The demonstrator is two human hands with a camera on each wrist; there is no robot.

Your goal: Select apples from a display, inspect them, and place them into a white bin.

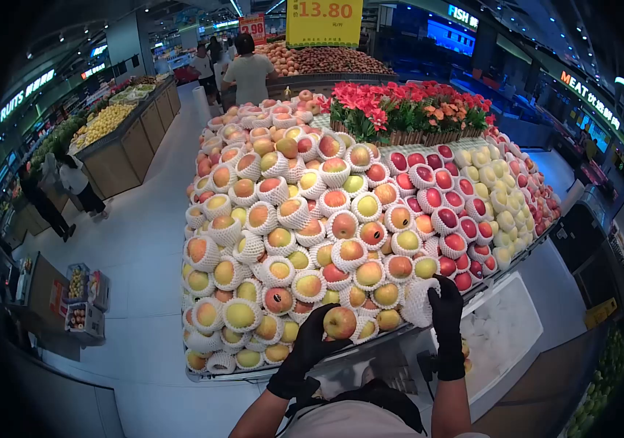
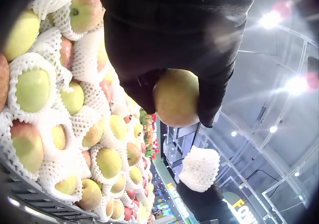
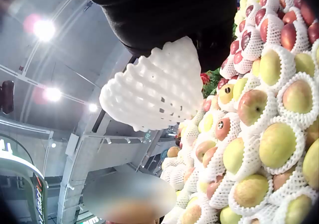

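Both hands wear black gloves above the near edge of a sloped apple display (image 1: 279,237). The left hand (image 1: 310,343) grips a bare red-yellow apple (image 1: 340,323); in the left wrist view its thumb and fingers lie on either side of the apple (image 2: 176,98). To its right, the right hand (image 1: 446,303) holds a white foam net sleeve (image 1: 418,302). The right wrist view shows the sleeve (image 3: 154,87) hanging from the dark glove (image 3: 164,14), whose fingertips are mostly hidden. Apple and sleeve are apart.
Netted apples fill the slope, with dark red fruit (image 1: 446,217) and pale yellow fruit (image 1: 502,197) at the right. Red flowers (image 1: 399,106) stand at the back. A white bin (image 1: 524,310) lies right of the hands. People stand at the back and far left.
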